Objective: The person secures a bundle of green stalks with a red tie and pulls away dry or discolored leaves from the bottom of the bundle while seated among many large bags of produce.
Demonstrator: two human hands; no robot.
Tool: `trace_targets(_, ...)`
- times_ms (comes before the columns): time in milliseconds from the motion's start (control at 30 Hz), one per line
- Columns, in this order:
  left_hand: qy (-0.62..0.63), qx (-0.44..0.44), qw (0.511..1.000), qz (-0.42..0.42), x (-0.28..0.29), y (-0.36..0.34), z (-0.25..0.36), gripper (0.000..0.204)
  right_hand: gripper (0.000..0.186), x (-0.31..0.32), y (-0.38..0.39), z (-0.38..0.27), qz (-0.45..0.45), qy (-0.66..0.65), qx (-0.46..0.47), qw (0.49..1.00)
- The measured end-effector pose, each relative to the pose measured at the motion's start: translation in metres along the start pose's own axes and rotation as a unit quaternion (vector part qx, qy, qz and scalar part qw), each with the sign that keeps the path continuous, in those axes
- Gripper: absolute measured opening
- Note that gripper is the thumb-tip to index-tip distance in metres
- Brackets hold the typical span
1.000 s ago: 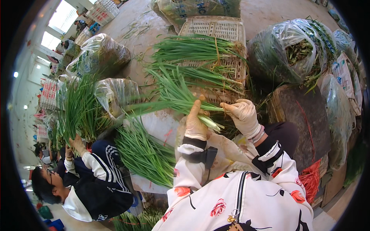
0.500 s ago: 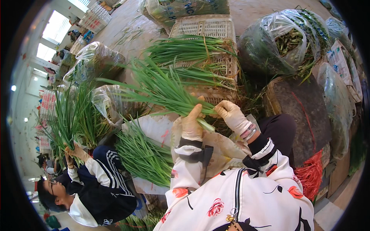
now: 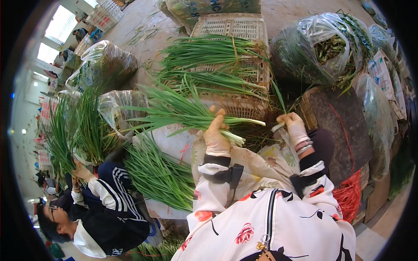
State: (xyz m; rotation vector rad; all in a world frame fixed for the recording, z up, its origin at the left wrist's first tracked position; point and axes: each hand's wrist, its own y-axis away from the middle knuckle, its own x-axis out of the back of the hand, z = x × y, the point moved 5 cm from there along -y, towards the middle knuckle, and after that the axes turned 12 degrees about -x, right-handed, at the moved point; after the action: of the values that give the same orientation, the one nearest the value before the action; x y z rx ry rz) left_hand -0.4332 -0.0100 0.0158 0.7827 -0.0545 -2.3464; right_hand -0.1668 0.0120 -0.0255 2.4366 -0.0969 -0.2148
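Note:
My left hand (image 3: pixel 216 135), in a tan glove, is closed round a fanned bunch of green stalks (image 3: pixel 180 111), whose white stem ends point right. My right hand (image 3: pixel 291 124), in a paler glove, pinches a single stalk (image 3: pixel 279 98) apart from the bunch, its leaf reaching upward and a short white end below the fingers. More stalk bundles (image 3: pixel 204 54) lie across an upturned plastic crate (image 3: pixel 228 25) ahead of me, one tied with an orange band. A loose pile of stalks (image 3: pixel 159 176) lies on a pale board (image 3: pixel 163 143) left of my arms.
Plastic bags of greens (image 3: pixel 300 54) (image 3: pixel 111 71) stand at right and left. A dark board (image 3: pixel 348 139) and red twine (image 3: pixel 347 202) are at my right. A co-worker (image 3: pixel 102 232) at lower left holds upright greens. Other workers sit farther back along the left.
My right hand has moved rightward, away from the bunch, and now holds one stalk separately. My left hand still grips the bunch, which has lowered slightly.

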Motion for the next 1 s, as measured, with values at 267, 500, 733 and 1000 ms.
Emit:
trace_targets(267, 0.013, 0.055, 0.998, -0.011, -0.002, 0.002, -0.008, 0.033, 0.044, -0.081, 0.091, -0.076, 0.051, 0.389, 0.538, 0.746)
trace_targets(500, 0.075, 0.1, 0.99, -0.071, -0.008, 0.003, -0.016, 0.045, 0.013, -0.104, 0.053, -0.039, 0.031, 0.262, 0.483, 0.835)
trace_targets(733, 0.072, 0.098, 0.985, -0.122, -0.008, 0.002, -0.021, 0.05, 0.012, -0.11, 0.063, -0.043, 0.024, 0.347, 0.445, 0.825)
trace_targets(1000, 0.037, 0.06, 0.994, -0.088, -0.002, -0.002, -0.027, 0.04, 0.016, -0.096, 0.041, -0.026, 0.077, 0.233, 0.353, 0.903)
